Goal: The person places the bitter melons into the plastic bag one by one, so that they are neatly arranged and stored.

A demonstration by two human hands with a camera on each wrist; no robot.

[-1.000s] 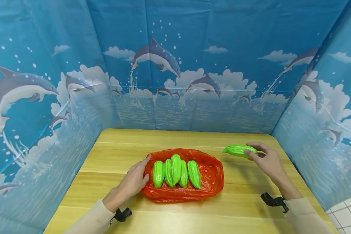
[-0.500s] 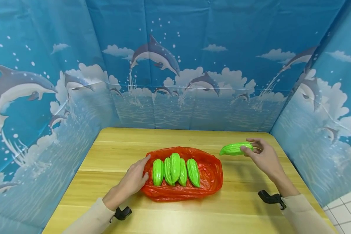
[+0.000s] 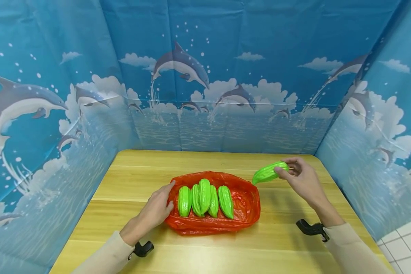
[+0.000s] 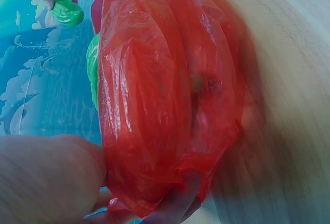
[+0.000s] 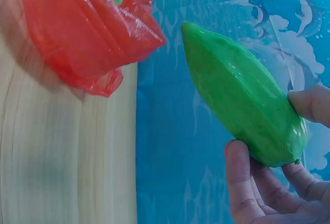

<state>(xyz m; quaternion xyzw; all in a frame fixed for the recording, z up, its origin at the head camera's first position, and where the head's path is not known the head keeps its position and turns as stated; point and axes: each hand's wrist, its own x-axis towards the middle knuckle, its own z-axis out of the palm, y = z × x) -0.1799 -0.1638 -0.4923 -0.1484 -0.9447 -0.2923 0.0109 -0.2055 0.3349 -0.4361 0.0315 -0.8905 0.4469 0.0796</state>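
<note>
My right hand (image 3: 303, 179) holds a glossy green ridged gourd (image 3: 270, 173) by one end, above the right side of the red plastic bag (image 3: 212, 230). In the right wrist view, thumb and fingertips pinch the gourd's (image 5: 237, 90) blunt stem end; its tapered end points away from the hand. My left hand (image 3: 154, 205) grips the bag's left edge; in the left wrist view part of a finger shows through the red plastic (image 4: 144, 90). Inside the opened bag lie several similar gourds (image 3: 184, 201), side by side, one (image 3: 204, 196) resting on top of others.
A light wooden table (image 3: 150, 163) carries the bag near its middle. Blue sheeting printed with dolphins (image 3: 181, 64) stands behind and along both sides. White floor tiles (image 3: 404, 243) show at the lower right.
My right hand has moved left toward the bag with the gourd, whose tapered end now tips down near the bag's right rim. The left hand and the bagged gourds keep their places.
</note>
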